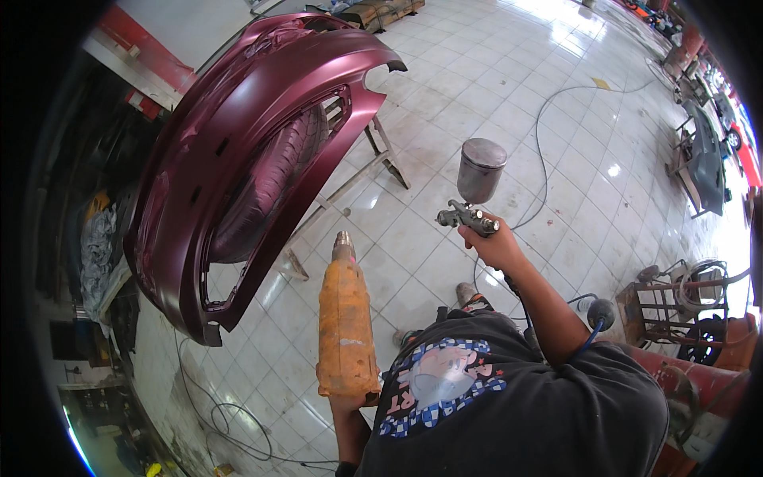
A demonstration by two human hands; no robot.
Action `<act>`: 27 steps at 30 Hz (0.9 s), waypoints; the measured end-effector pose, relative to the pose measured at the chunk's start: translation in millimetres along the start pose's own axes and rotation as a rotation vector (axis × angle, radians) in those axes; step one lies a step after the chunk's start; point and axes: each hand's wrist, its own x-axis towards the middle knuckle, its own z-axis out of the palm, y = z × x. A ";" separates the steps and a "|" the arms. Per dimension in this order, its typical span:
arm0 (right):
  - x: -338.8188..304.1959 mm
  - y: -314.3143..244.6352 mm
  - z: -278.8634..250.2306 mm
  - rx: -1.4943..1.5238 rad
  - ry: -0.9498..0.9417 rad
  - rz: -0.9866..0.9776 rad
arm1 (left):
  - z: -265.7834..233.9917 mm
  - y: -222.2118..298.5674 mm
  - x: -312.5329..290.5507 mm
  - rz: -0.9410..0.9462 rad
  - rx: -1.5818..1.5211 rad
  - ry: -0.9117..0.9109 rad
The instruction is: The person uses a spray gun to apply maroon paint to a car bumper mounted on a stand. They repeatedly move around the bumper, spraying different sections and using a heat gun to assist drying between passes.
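Observation:
My left hand (348,404) is closed at the back end of a worn orange heat gun (346,326), mostly hidden behind it. The metal nozzle points away from me, towards the near edge of a dark red car bumper (318,71) on the left, and is apart from it. Wrapped round a metal spray gun (467,219), my right hand (499,243) holds it over the floor, to the right of the bumper. A grey metal paint cup (482,171) sits on the spray gun. The bumper rests on a metal stand (389,155).
A tyre (274,179) shows through the bumper's opening. A thin hose (543,151) curves across the tiled floor (445,87); a cable (226,429) lies coiled at the lower left. On the right stand a metal cart (675,306) and a grey bumper (703,155) on a stand.

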 end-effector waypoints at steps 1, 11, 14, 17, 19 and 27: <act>-0.5 -2.1 1.8 0.003 -0.007 0.000 | 0.1 0.8 -0.9 0.010 -0.003 0.001; -7.6 -24.9 8.8 -0.062 -0.094 0.077 | -10.1 -6.4 -5.3 0.100 0.063 0.029; -6.7 -20.8 8.9 -0.070 -0.098 0.067 | -12.5 -6.6 -4.0 0.128 0.123 -0.010; -7.8 -20.1 8.1 -0.083 -0.087 0.069 | -14.3 -8.1 -2.0 0.162 0.152 -0.043; -6.6 -13.3 7.2 -0.057 -0.070 0.017 | -15.4 -9.5 -0.3 0.177 0.179 -0.055; -3.7 0.2 -2.0 -0.063 -0.063 0.034 | -2.8 -3.2 6.7 0.104 0.080 -0.067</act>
